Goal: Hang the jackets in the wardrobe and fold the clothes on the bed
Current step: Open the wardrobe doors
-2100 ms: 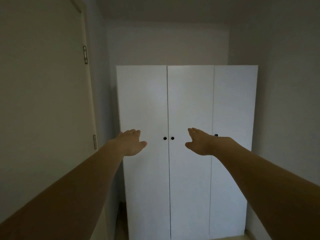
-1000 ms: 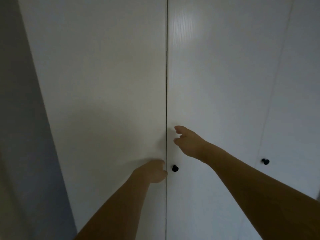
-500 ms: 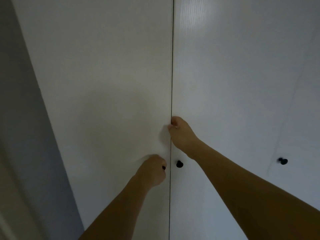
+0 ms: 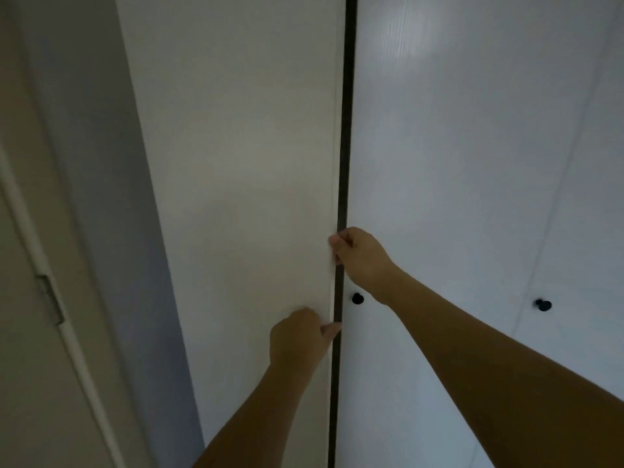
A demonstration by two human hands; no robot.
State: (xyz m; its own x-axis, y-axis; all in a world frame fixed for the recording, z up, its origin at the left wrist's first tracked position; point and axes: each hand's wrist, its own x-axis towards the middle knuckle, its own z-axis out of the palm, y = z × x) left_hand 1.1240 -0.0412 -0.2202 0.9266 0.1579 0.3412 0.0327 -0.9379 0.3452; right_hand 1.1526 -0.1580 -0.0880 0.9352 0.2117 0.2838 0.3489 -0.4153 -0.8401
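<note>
A white wardrobe fills the view. Its left door (image 4: 243, 197) stands slightly ajar, with a narrow dark gap (image 4: 344, 146) between it and the middle door (image 4: 456, 197). My left hand (image 4: 300, 336) grips the left door's knob, which is hidden under the fingers. My right hand (image 4: 359, 258) is higher up, with its fingers curled round the free edge of the left door at the gap. The middle door's black knob (image 4: 357, 298) sits just below my right wrist. No jackets or clothes are in view.
The right door carries another black knob (image 4: 543, 304). To the left are a grey wall (image 4: 111, 197) and a cream room door (image 4: 20, 332) with a metal hinge (image 4: 50, 298), close beside the wardrobe.
I have stepped up to the wardrobe. My left hand took the left knob and my right hand reached the door's edge. The hairline seam between the doors has widened into a dark gap.
</note>
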